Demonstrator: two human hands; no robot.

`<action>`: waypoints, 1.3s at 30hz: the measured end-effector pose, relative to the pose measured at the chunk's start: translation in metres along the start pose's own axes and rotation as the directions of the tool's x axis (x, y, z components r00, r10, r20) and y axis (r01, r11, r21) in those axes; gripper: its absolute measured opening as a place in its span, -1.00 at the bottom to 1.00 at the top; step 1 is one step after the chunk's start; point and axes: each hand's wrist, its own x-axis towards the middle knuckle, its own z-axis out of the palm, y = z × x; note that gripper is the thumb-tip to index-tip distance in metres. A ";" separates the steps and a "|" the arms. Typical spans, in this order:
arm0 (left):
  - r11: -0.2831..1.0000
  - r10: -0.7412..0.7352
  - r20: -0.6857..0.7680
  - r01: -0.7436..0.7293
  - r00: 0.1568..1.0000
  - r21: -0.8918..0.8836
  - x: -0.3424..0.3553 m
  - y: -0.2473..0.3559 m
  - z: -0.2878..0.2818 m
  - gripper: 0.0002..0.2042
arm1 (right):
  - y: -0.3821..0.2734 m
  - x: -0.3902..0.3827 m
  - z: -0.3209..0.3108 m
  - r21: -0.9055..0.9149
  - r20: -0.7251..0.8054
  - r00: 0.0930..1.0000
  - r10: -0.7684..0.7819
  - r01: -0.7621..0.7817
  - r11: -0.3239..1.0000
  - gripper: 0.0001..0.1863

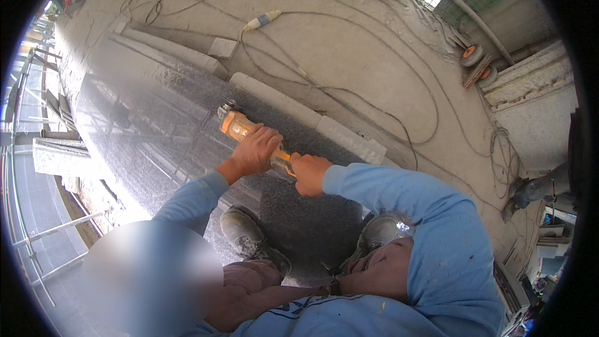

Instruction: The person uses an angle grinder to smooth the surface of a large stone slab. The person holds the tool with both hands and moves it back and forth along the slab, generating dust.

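An orange angle grinder lies angled over a dark, speckled polished stone slab, its metal head toward the far left. My left hand is wrapped round the grinder's body, and my right hand grips the yellow rear part behind it. Both of my shoes rest on or beside the slab below the tool. Pale stone strips run along the slab's far edge.
Cables with a yellow connector cross the dusty concrete floor. Scaffold bars stand at left. At right are orange-hubbed wheels, a pale block and a dark shape resembling someone else's leg.
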 end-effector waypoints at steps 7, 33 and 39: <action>1.000 0.015 0.030 -0.016 0.999 0.008 0.000 -0.013 -0.004 -0.39 | -0.002 0.017 0.000 0.008 0.016 1.000 0.007 -0.007 1.000 -0.58; 0.998 -0.053 0.068 0.052 0.996 0.023 -0.009 -0.048 -0.012 -0.28 | -0.015 0.053 -0.006 -0.004 -0.054 0.997 -0.052 0.052 0.999 -0.49; 1.000 0.003 0.040 -0.003 0.999 0.007 -0.002 -0.017 -0.008 -0.29 | -0.001 0.026 0.005 -0.022 -0.026 0.998 -0.065 0.065 0.998 -0.52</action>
